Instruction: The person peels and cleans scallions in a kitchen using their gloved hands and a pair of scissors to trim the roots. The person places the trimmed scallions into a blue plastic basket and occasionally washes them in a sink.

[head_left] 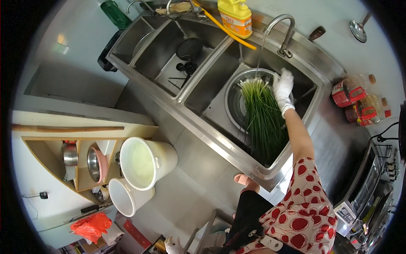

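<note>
My right hand (283, 87), in a white glove, lies over the right rim of a round metal basin (229, 106) in the sink. Whether it grips the rim is unclear. Beside it, a large bunch of chives or thin green onions (263, 117) slants out of the basin, pale ends in it and dark tips on the sink floor. From the curved faucet (289, 30), a thin stream of water falls near the pale ends. My left hand (173, 245), also gloved, is cut off by the bottom edge. Its fingers are apart, and no held thing shows.
Left of the basin, another sink bay (165, 71) contains dark items. Behind stand a yellow jug (234, 19) and a yellow hose (228, 31). Plastic bottles (345, 92) are at the right. Two white buckets (166, 158) (144, 193) stand on the floor before shelves (83, 184).
</note>
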The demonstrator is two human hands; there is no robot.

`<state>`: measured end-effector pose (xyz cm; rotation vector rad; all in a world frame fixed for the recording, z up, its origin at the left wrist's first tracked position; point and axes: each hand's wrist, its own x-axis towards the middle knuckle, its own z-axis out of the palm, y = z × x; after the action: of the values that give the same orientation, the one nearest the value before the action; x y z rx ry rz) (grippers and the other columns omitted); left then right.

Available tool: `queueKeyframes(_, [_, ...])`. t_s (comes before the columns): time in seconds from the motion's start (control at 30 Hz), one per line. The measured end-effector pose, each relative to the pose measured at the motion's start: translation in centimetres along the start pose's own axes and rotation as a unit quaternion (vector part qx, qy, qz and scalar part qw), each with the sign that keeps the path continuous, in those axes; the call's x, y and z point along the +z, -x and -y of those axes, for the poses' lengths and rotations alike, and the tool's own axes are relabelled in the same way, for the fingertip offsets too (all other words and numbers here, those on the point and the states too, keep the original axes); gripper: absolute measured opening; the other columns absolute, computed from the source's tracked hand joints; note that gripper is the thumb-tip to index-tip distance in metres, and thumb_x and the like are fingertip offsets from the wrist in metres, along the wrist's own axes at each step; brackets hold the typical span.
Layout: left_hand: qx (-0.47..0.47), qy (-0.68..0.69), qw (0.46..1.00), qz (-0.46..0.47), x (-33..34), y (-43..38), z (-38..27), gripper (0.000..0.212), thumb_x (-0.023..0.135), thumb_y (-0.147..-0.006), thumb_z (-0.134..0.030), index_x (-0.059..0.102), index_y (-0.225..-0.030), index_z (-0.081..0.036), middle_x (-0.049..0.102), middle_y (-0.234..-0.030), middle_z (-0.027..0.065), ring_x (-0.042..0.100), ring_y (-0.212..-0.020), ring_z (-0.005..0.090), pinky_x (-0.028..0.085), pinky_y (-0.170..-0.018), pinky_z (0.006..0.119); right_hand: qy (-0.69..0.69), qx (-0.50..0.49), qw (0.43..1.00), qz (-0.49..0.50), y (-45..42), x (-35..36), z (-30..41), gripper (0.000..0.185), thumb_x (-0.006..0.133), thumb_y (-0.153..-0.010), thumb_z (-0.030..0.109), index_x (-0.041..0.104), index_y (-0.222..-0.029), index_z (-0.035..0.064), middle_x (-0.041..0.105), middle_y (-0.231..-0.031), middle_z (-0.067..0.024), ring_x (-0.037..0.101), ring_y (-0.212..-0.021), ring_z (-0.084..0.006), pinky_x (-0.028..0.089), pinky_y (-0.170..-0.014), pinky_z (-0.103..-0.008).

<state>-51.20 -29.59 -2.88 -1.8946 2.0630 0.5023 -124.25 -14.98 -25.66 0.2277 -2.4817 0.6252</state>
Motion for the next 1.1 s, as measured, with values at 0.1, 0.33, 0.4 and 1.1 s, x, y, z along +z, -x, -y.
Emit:
queueKeyframes(0.1, [-0.005,-0.002,1.0,0.015,-0.1,-0.4,-1.7,0.045,0.068,-0.088,-0.026,0.058,-0.122,0.003,0.057,-0.123,0.0258,0.056,-0.112,0.0379,0.045,-0.097,0.042,-0.057,-0.048,0.996,-0.049,-7.1,-2.6,-2.1,0.054,0.064,-0.087,0.024,0.046,-0.132,0.0,0.05,-0.131,-0.0227,0.05,-0.115,-0.0412,0.042,-0.098,-0.045])
queueKeyframes(0.33, [0.01,-0.001,0.998,0.069,0.9,-2.1,-1.4,0.048,0.065,-0.089,-0.029,0.057,-0.125,0.0,0.056,-0.125,0.0263,0.055,-0.113,0.0398,0.044,-0.098,0.042,-0.238,0.181,0.951,0.08,-13.1,0.3,-7.0,0.04,0.056,-0.094,0.032,0.064,-0.115,-0.0003,0.066,-0.11,-0.0209,0.062,-0.11,-0.0265,0.043,-0.095,-0.0318])
queueKeyframes(0.4, [0.007,-0.006,0.997,0.081,1.2,-2.3,0.0,0.048,0.065,-0.089,-0.03,0.056,-0.127,0.0,0.054,-0.127,0.0262,0.054,-0.115,0.0395,0.043,-0.099,0.042,-0.261,0.169,0.946,0.094,-11.2,0.9,-6.8,0.042,0.056,-0.094,0.033,0.063,-0.115,-0.0029,0.067,-0.111,-0.0206,0.061,-0.109,-0.0271,0.043,-0.095,-0.0321])
queueKeyframes(1.1, [-0.05,0.172,0.98,-0.089,2.8,2.8,8.4,0.033,0.065,-0.084,-0.016,0.064,-0.111,0.003,0.066,-0.107,0.0219,0.063,-0.102,0.0354,0.049,-0.089,0.038,-0.558,0.327,0.761,0.038,-4.0,-1.4,4.9,0.032,0.05,-0.095,0.011,0.054,-0.122,-0.0055,0.058,-0.12,-0.0181,0.06,-0.102,-0.0273,0.051,-0.086,-0.0376])
